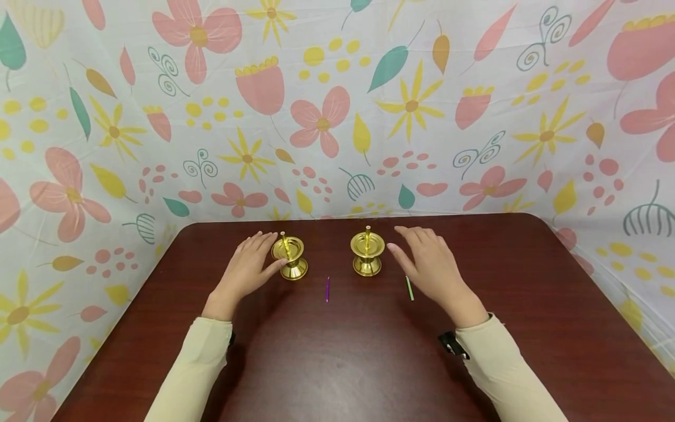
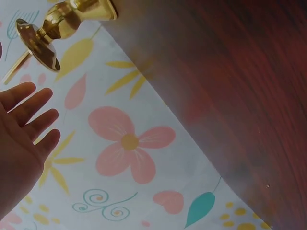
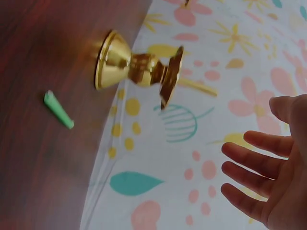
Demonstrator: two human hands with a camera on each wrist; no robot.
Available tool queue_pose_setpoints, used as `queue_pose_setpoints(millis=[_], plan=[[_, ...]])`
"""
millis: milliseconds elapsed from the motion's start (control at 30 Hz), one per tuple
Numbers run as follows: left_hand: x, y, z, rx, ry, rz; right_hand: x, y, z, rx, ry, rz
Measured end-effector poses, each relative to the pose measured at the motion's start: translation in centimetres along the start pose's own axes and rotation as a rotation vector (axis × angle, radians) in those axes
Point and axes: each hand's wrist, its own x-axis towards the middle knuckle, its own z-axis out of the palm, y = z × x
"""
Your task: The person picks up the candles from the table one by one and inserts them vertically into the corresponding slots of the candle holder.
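Note:
Two brass stands, each a flared foot with a round dish and an upright stem, stand on the table. My left hand (image 1: 245,266) hovers beside the left brass stand (image 1: 293,270), its thumb overlapping the dish in the head view. In the left wrist view its fingers are spread and relaxed, apart from the brass stand (image 2: 62,21). My right hand (image 1: 435,269) is held just right of the other brass stand (image 1: 367,266), fingers loosely extended and holding nothing. A thin purple stick (image 1: 327,289) lies between the stands; a thin green stick (image 1: 409,289) lies below the right hand.
The dark reddish-brown table (image 1: 327,363) has rounded far corners. A white cloth (image 1: 337,181) printed with flowers and leaves hangs behind it and along both sides. A black strap (image 1: 453,344) shows at the right cuff.

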Motion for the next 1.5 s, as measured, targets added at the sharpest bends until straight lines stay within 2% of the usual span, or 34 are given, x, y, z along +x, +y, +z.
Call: queue_pose_setpoints(millis=[167, 500, 633, 833, 1000, 1133, 1500], plan=[[0.3, 0.0, 0.4, -0.014, -0.029, 0.009, 0.1, -1.0, 0.9, -0.003, -0.048, -0.034], [0.8, -0.4, 0.8, -0.095, -0.1, -0.013, 0.4, -3.2, 3.0, -0.014, -0.077, -0.134], [0.8, -0.5, 0.9, -0.089, -0.12, -0.01, 0.4, -4.2, 3.7, -0.005, -0.129, -0.119], [0.9, -0.6, 1.1, -0.106, -0.109, -0.005, 0.7, -5.4, 4.7, 0.041, -0.22, -0.093], [1.2, -0.6, 1.2, -0.128, -0.102, -0.022, 1.6, -5.7, 6.2, 0.058, -0.263, -0.123], [1.5, -0.3, 1.1, -0.159, -0.11, -0.042, 2.4, -5.9, 7.4, 0.048, -0.307, -0.15], [1.7, -0.2, 0.5, -0.24, -0.159, -0.068, 4.3, -7.7, 9.0, 0.005, -0.471, -0.1]])
